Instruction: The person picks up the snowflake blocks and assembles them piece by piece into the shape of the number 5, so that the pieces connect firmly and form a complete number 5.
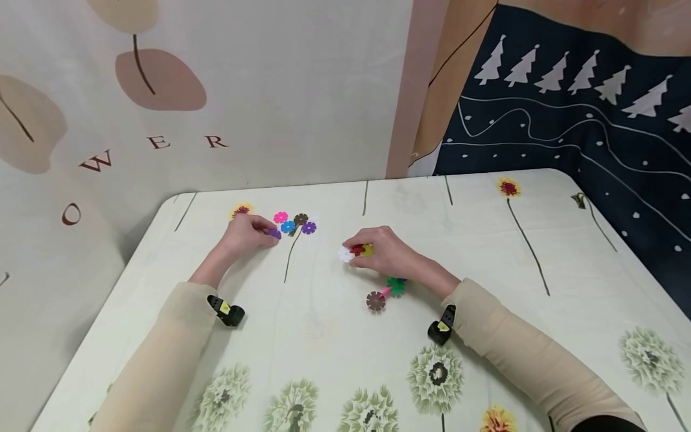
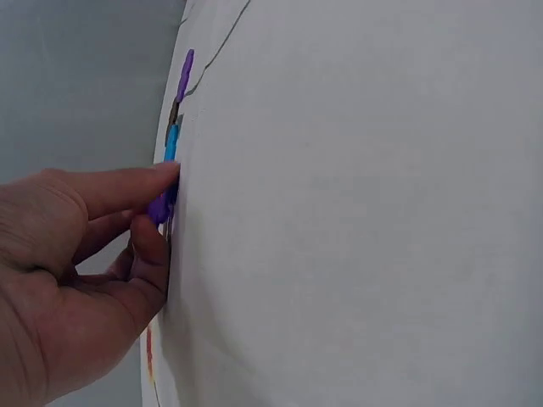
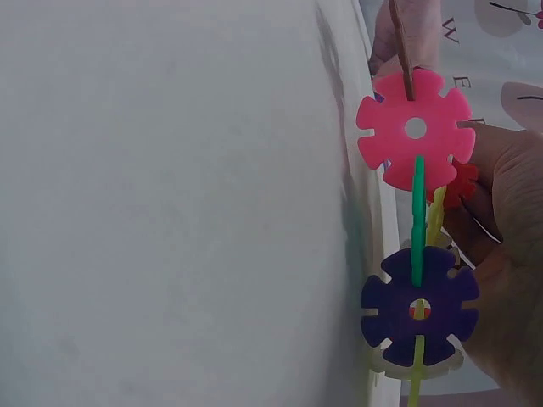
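Observation:
My left hand (image 1: 243, 233) pinches a purple notched plastic disc (image 1: 274, 234) between thumb and fingertips, low over the tablecloth. Beside it lie a pink disc (image 1: 281, 217), a blue disc (image 1: 288, 227), a brown disc (image 1: 301, 219) and another purple disc (image 1: 309, 228). My right hand (image 1: 385, 249) holds a chain of interlocked notched discs, with a white disc (image 1: 346, 255) and a red disc (image 1: 357, 249) at its fingers. Below that hand hangs the rest of the chain: a green disc (image 1: 396, 286), a brown disc (image 1: 376, 301), a pink disc (image 3: 416, 127) and a dark purple disc (image 3: 420, 307).
Both hands work over a table with a white cloth (image 1: 324, 324) printed with dandelions and thin stems. Behind it hangs a pale printed curtain (image 1: 302, 90). A dark cloth with white trees (image 1: 556, 132) hangs at the right. Each wrist wears a small black camera (image 1: 229, 313).

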Available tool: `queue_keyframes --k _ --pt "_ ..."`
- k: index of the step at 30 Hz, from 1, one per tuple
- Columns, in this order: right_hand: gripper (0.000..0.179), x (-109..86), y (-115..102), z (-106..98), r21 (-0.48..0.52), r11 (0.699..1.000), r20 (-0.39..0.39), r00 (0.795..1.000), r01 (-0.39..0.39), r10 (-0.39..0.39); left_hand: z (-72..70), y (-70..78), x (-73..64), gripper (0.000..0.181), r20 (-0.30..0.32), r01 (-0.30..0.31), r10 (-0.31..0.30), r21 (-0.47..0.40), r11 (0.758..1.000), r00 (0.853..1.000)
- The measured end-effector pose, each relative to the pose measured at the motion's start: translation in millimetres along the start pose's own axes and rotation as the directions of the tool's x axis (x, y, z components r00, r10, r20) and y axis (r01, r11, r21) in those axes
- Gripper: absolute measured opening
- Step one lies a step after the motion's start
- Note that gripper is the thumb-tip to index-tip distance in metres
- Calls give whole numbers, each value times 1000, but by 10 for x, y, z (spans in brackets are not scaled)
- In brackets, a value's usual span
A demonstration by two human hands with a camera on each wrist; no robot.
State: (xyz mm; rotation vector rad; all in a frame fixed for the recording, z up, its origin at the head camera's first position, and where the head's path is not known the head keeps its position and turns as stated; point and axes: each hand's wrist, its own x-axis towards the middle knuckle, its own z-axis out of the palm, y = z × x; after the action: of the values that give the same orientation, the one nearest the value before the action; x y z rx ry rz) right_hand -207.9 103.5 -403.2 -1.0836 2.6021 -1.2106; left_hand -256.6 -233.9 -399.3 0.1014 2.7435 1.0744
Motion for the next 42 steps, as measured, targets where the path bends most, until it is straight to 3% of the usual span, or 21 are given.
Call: queue_keyframes --k 6,15,22,29,42 --pt "33 11 0 7 15 1000 -10 1000 -8 8 30 -10 -41 24 74 -53 60 -97 994 995" --pt "33 9 16 22 20 1000 -1 1000 -14 14 232 155 -65 17 197 -129 171 -210 969 965" --pt "32 26 22 14 4 1000 25 1000 -18 17 390 360 -85 13 226 -168 241 -298 940 944" --pt "32 38 36 23 7 1000 15 1000 1 -1 450 530 -118 14 249 -197 296 -357 913 922" --pt "31 42 40 27 3 1000 20 1000 10 -10 518 601 -118 14 272 -202 332 -414 887 903"
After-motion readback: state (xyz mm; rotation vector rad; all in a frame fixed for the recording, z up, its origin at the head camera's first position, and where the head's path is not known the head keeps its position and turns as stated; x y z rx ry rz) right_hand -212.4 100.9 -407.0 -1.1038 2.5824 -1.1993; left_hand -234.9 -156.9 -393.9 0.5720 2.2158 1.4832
